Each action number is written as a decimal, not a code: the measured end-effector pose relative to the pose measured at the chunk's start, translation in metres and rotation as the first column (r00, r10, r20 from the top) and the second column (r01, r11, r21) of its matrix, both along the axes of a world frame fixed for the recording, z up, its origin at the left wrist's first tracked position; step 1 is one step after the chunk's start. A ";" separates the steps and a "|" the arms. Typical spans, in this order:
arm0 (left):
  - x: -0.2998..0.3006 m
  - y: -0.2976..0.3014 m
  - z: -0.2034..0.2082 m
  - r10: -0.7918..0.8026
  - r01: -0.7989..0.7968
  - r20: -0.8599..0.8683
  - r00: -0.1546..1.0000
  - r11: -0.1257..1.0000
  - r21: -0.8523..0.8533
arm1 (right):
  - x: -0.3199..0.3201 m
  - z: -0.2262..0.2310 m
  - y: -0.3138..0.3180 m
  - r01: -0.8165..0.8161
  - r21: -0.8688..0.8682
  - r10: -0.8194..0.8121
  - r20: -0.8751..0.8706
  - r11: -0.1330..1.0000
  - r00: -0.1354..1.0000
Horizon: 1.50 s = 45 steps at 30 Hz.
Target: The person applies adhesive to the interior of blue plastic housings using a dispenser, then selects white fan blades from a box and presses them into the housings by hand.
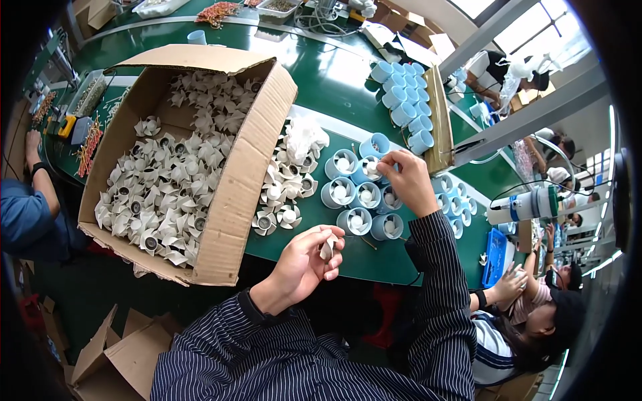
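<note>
In my left hand (302,264), held low in front of the table edge, the curled fingers grip a small white fan wheel (328,248). My right hand (409,179) reaches over a cluster of light blue cups, its thumb and fingers pinched at the rim of one cup (361,177). What those fingertips hold, if anything, is hidden. White fan wheels sit inside several of these cups, such as the near one (354,221). Loose fan wheels (289,216) lie left of the cups, beside a crumpled white plastic bag (306,140).
A large open cardboard box (234,194) full of white fan wheels stands at the left. Rows of blue cups (403,113) line the far right beside a wooden board (439,127). A blue tray (494,257) lies right. Co-workers sit at both sides; cartons (127,354) lie below left.
</note>
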<state>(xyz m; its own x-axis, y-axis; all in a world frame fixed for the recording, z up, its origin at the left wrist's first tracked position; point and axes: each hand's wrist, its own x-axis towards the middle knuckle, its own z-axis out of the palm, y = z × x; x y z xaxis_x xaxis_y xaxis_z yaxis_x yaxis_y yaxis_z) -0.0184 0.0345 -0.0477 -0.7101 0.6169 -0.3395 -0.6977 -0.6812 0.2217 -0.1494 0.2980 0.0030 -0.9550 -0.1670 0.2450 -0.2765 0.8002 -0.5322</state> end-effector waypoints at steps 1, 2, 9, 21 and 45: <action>0.000 -0.001 0.001 -0.002 -0.002 -0.078 0.997 0.999 -0.048 | 0.002 0.003 -0.004 0.023 -0.026 -0.023 -0.005 0.999 1.000; 0.000 0.000 0.005 -0.006 0.003 -0.075 0.997 0.999 -0.050 | 0.002 0.003 -0.007 0.027 -0.029 -0.027 -0.003 0.999 1.000; -0.004 0.008 0.014 -0.024 -0.137 -0.443 0.896 0.935 -0.328 | -0.008 0.007 -0.013 -0.052 0.213 0.051 0.008 0.976 0.999; -0.008 0.000 0.029 -0.110 -0.187 -0.523 0.845 0.856 -0.483 | 0.052 0.048 -0.040 -0.154 -0.047 0.156 0.048 0.987 0.987; 0.048 -0.080 0.112 -0.596 -0.522 -0.762 0.251 0.580 -0.626 | -0.005 -0.017 0.049 0.180 -0.104 -0.168 0.113 0.978 0.979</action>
<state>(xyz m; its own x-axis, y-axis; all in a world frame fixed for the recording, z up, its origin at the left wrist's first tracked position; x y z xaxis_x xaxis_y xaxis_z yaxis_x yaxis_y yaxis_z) 0.0291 -0.0451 0.0641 -0.7772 0.5927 0.2116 0.3609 0.1443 0.9214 -0.1546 0.3471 -0.0139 -0.9880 0.0273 0.1518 -0.0773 0.7639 -0.6407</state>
